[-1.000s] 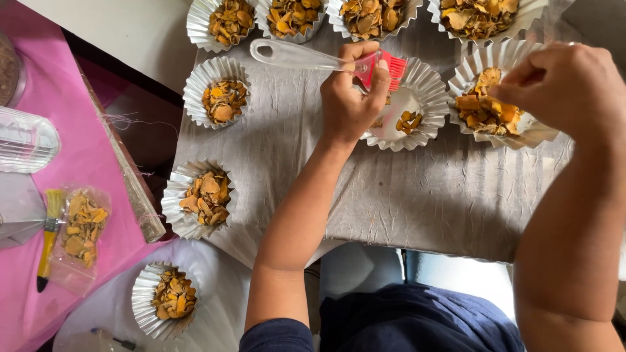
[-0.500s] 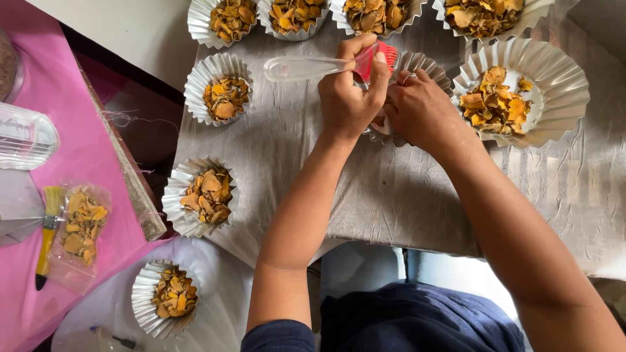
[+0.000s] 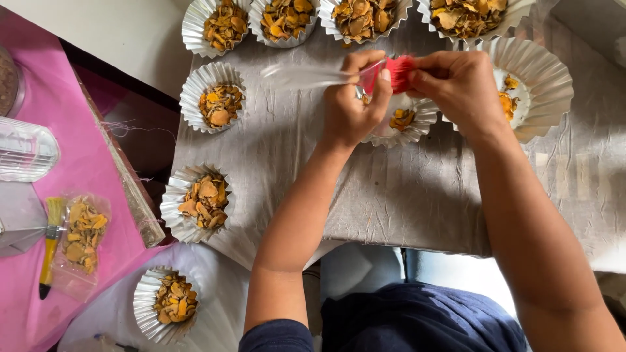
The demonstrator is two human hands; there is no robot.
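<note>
The left hand has its fingers closed tight around a brush. The brush has a clear handle that points to 9 o'clock and red bristles at the 3 o'clock end. The right hand has its fingers pinched on the red bristles.

Both hands are over a shiny foil cup. This cup is nearly empty, with only a few orange chips in it. At 3 o'clock from it, right beside it, is a bigger foil cup, partly hidden by the right hand.

All this is on a grey wrinkled surface. At 12 o'clock from the hands is a row of full cups. At 9 o'clock is one full cup, and more cups sit toward 8 o'clock.

Far out at 8 o'clock is a pink cloth. On it lie a yellow brush and a clear bag of chips, touching each other.
</note>
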